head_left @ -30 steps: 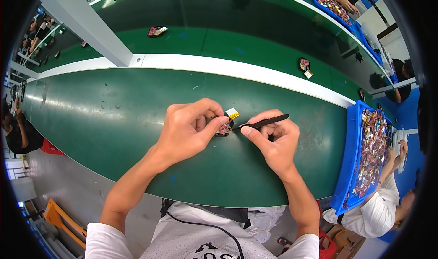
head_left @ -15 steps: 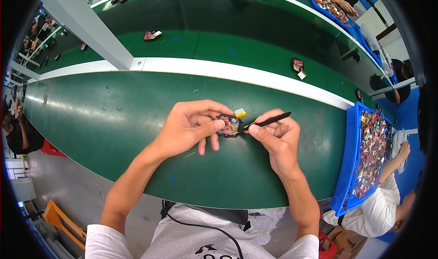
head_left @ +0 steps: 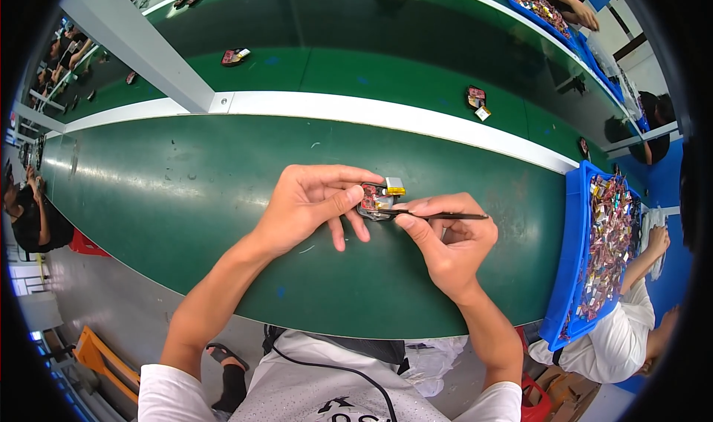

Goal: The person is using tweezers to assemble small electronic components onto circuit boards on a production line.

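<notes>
Between the thumb and fingers of my left hand (head_left: 316,203) is a small black plastic housing (head_left: 365,212) with a red circuit board inside. A silver battery (head_left: 394,185) with a yellow taped end sticks out past the housing's far right edge. My right hand (head_left: 449,240) pinches black tweezers (head_left: 445,216), held almost level. Their tips reach over the near right part of the housing and appear to touch its inside; what lies between the tips is too small to make out. Both hands are just above the green tabletop.
At the right stands a blue tray (head_left: 566,273) heaped with wired boards and batteries. Beyond a white rail (head_left: 334,108) runs a green conveyor belt (head_left: 297,69) carrying several similar housings. A slanted white post (head_left: 141,43) rises at far left. Co-workers sit at both sides.
The tweezers have swung from a slant to nearly level, and my right hand has dropped slightly. The battery is turned more upright. Housings on the belt have shifted left.
</notes>
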Demonstrator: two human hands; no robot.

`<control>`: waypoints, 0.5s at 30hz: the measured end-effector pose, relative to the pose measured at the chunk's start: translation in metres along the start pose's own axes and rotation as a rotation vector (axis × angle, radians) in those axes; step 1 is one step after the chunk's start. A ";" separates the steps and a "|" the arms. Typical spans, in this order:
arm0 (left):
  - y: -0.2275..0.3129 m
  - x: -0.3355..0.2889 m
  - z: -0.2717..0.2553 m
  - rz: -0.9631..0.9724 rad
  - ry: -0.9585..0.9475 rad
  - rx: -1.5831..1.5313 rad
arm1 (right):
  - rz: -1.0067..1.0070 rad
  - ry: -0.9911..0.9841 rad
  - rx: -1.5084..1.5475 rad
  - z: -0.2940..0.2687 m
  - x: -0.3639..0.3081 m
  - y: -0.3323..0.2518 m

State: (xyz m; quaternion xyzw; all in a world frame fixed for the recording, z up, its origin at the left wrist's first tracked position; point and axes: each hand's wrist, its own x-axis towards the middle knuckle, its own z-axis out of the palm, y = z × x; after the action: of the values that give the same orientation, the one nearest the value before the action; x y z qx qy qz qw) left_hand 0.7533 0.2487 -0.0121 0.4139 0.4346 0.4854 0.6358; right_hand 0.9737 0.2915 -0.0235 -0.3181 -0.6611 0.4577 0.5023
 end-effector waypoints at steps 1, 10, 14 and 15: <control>-0.001 0.000 0.000 -0.001 0.000 0.000 | -0.035 -0.001 -0.022 0.001 0.000 0.000; -0.005 0.001 -0.002 0.043 -0.006 -0.023 | -0.075 -0.004 -0.064 0.004 -0.001 0.001; -0.004 0.000 -0.001 0.050 0.006 -0.028 | -0.078 0.000 -0.068 0.003 -0.001 -0.001; -0.004 0.000 -0.001 0.055 0.007 -0.031 | -0.078 -0.001 -0.069 0.003 -0.001 0.000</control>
State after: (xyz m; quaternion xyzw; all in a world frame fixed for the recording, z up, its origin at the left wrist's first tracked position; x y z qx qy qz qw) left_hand 0.7532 0.2481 -0.0167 0.4142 0.4176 0.5109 0.6269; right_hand 0.9708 0.2896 -0.0240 -0.3090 -0.6885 0.4151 0.5081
